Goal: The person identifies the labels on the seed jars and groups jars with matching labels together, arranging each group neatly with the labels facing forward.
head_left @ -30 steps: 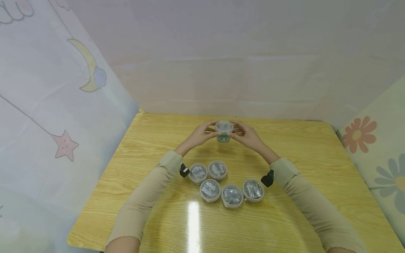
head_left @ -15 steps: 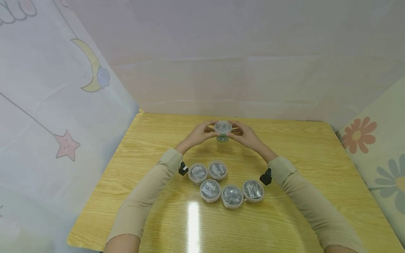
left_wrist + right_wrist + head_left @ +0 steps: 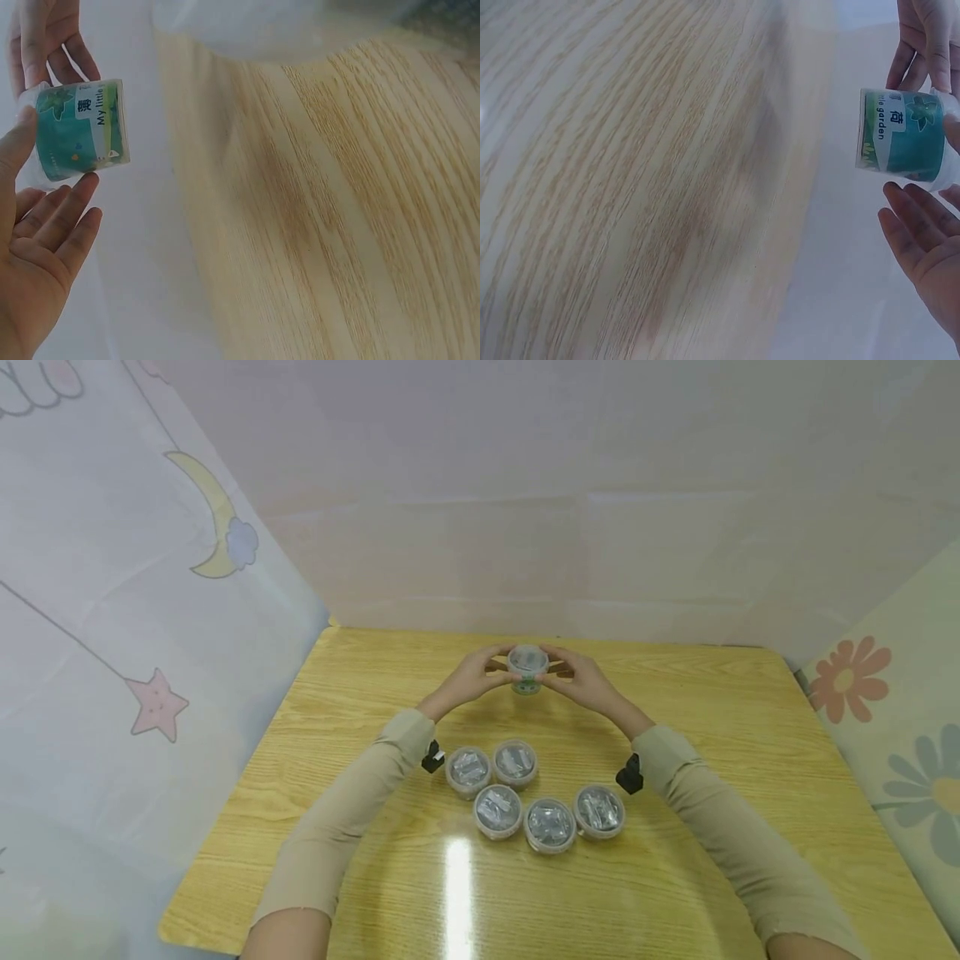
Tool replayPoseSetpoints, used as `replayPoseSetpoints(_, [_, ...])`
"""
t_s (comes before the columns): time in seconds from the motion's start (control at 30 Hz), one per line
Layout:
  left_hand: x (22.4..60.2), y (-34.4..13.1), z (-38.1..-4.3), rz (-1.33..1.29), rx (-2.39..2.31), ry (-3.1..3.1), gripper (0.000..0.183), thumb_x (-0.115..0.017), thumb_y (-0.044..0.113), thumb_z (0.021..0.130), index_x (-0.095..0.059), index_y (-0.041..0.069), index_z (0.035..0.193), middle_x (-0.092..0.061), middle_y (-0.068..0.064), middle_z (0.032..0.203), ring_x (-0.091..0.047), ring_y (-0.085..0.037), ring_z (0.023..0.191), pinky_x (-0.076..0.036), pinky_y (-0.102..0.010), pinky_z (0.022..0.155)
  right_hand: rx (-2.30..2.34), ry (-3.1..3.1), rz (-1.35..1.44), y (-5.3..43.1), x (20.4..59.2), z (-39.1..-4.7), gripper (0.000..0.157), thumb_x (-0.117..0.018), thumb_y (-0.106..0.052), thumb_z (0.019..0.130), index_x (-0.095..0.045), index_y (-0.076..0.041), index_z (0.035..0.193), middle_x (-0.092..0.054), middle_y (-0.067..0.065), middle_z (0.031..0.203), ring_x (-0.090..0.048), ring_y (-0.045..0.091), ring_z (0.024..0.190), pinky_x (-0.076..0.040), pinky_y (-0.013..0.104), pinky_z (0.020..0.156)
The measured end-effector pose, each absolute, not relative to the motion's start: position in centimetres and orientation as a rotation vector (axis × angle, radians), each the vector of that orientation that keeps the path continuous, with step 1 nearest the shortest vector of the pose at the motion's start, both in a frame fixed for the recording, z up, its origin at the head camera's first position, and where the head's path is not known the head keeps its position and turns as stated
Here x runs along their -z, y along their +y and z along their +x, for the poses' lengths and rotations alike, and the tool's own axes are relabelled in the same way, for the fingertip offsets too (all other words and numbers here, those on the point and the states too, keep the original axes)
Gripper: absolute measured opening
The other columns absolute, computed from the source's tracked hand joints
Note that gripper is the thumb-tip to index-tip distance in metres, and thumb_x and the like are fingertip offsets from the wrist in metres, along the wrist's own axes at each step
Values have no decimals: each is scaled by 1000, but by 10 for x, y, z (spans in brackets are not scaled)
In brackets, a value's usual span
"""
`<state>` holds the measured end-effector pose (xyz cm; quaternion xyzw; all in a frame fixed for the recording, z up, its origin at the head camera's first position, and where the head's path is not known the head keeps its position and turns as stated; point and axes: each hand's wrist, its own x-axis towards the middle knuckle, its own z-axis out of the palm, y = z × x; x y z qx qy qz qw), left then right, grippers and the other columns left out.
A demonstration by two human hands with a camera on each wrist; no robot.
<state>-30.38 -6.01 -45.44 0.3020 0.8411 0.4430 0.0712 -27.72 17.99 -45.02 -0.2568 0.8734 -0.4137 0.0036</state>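
A small round plastic tub with a clear lid is held up above the far part of the table. Its green and white label, printed with a leaf and "My little", shows in the left wrist view. My left hand pinches the tub's left side near the lid, thumb in front and fingers behind. My right hand grips the opposite side in the same way. In the right wrist view the lower fingers of the right hand spread loosely below the tub.
Several similar lidded tubs, among them a front one and a back one, stand grouped on the wooden table between my forearms. A pale wall sheet rises behind the far edge, with another patterned sheet at the left.
Both hands and the tub have shifted very slightly to the left and up in the head view. The grip and the other tubs look the same.
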Motion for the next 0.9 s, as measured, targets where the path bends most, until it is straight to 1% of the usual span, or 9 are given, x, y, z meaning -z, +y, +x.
replayPoseSetpoints(0.2, [459,-58,-308,916,-1302,2539,66,-65,40,84,-40,16,140,-45,-3,140,-60,-20,109,-52,-32,88,1273,2751,-806,181,453,-280,61,-65,-22,88,-38,-4,140,-50,20,132,-59,37,106,-50,48,89])
replayPoseSetpoints(0.43, [462,-55,-312,918,-1261,2551,71,-64,40,85,-36,9,142,-42,-6,143,-58,-23,111,-52,-32,87,1259,2745,-802,181,455,-282,62,-65,-19,88,-37,-3,141,-48,23,133,-60,38,104,-52,46,86])
replayPoseSetpoints(0.53, [463,-54,-313,911,-1260,2550,70,-64,39,85,-35,10,142,-41,-7,143,-58,-24,112,-52,-31,87,1264,2736,-790,181,456,-284,63,-64,-20,88,-36,-2,141,-48,24,132,-60,38,104,-52,45,85])
replayPoseSetpoints(0.73, [467,-53,-316,905,-1256,2543,70,-64,37,86,-34,8,143,-39,-9,145,-57,-26,113,-52,-32,88,1274,2712,-755,181,461,-288,64,-63,-21,89,-34,-1,142,-44,24,137,-59,38,105,-53,45,85])
replayPoseSetpoints(0.9, [470,-52,-317,879,-1233,2540,71,-64,35,87,-32,7,144,-36,-8,146,-55,-26,116,-50,-34,92,1260,2698,-733,180,466,-290,64,-62,-20,90,-32,-1,143,-39,23,141,-58,39,108,-52,46,86])
